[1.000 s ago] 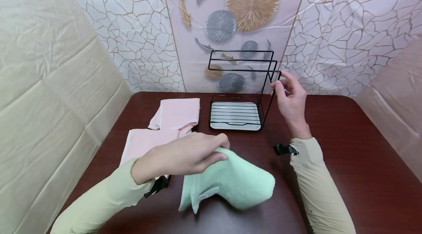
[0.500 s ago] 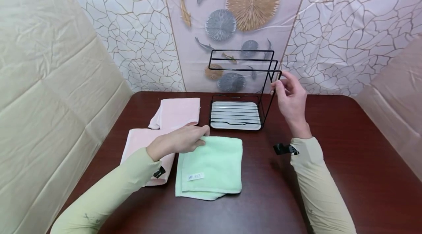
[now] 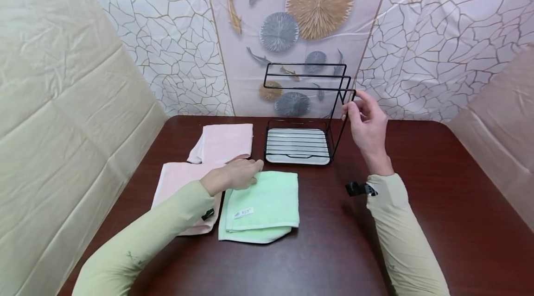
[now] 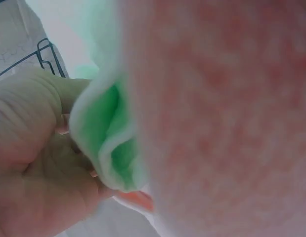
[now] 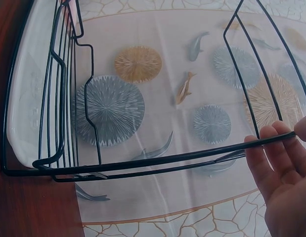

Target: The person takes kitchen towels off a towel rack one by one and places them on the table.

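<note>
A folded light-green towel (image 3: 267, 201) with a small white label lies near the middle of the table. My left hand (image 3: 235, 175) pinches its top left corner; in the left wrist view the thumb and fingers close on the folded green edge. At the back, a black wire rack (image 3: 310, 88) stands over a white tray (image 3: 298, 159). My right hand (image 3: 369, 127) holds the rack's right upright near the top, fingertips curled round the wire in the right wrist view.
Two folded pink towels lie left of the green one: one pink towel (image 3: 227, 141) farther back, another pink towel (image 3: 179, 180) nearer and partly under my left forearm. The dark wood table (image 3: 434, 194) ends at a patterned cloth backdrop.
My left hand has laid the green towel from a drooping fold to flat, then drawn it slightly left and back. The right hand and the rack have stayed still.
</note>
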`<state>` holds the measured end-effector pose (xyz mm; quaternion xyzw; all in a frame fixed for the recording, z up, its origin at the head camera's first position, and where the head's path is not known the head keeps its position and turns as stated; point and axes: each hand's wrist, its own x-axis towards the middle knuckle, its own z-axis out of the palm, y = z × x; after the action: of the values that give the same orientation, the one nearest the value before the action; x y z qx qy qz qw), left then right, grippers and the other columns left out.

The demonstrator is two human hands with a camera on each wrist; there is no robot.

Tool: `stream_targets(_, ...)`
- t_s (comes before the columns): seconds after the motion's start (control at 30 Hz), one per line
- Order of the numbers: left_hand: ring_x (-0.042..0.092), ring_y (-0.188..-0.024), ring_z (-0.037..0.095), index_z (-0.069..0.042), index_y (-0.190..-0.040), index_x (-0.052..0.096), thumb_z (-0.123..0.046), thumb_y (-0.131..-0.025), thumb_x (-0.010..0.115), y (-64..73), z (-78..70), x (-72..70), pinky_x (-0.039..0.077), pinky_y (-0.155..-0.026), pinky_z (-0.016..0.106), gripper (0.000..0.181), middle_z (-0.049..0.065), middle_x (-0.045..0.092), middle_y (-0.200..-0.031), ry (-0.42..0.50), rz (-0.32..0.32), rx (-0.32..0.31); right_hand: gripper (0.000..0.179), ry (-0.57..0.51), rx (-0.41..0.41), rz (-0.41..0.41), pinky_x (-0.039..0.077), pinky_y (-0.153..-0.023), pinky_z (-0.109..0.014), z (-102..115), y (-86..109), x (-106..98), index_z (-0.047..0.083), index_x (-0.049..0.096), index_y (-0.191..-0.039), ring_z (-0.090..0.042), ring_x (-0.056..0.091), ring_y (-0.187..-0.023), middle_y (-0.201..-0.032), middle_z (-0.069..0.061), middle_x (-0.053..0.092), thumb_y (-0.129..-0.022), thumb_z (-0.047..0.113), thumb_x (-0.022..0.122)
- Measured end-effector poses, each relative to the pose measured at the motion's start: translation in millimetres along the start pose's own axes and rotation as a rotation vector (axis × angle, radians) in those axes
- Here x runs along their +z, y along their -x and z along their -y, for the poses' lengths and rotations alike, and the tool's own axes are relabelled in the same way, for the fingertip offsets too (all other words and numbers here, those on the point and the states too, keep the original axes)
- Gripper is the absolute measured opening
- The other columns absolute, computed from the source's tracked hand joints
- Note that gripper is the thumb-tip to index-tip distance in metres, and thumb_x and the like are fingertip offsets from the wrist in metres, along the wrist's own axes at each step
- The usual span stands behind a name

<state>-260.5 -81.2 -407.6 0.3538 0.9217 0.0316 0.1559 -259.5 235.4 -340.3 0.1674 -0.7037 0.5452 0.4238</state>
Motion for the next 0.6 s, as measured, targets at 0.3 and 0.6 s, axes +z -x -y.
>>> stream_targets(0.3,0.059,-0.099,0.022,-0.008,-0.126,0.052,-0.019,-0.099,0.058,4.3,2.7,-14.6,0.049,-0.087,0.038,0.030,0.013,0.061,-0.117,0.059,-0.054,0.013,0.028,0.002,0.028,0.009,0.045,-0.061,-0.012,-16.4,-0.4,-1.5,-0.007,0.061,-0.121,-0.005,0.063,-0.069,-0.082,-0.009,0.069,-0.094,-0.002,0.059)
stream_targets(0.6,0.061,-0.093,0.020,-0.006,-0.126,0.051,-0.028,-0.101,0.053,4.9,9.4,-50.8,0.050,-0.087,0.037,0.033,0.011,0.063,-0.111,0.089,-0.143,0.026,0.030,0.244,0.028,0.054,0.044,-0.067,-0.004,-7.5,-0.9,-21.7,0.002,0.063,-0.125,0.013,0.059,-0.081,-0.097,-0.023,0.072,-0.095,0.005,0.059)
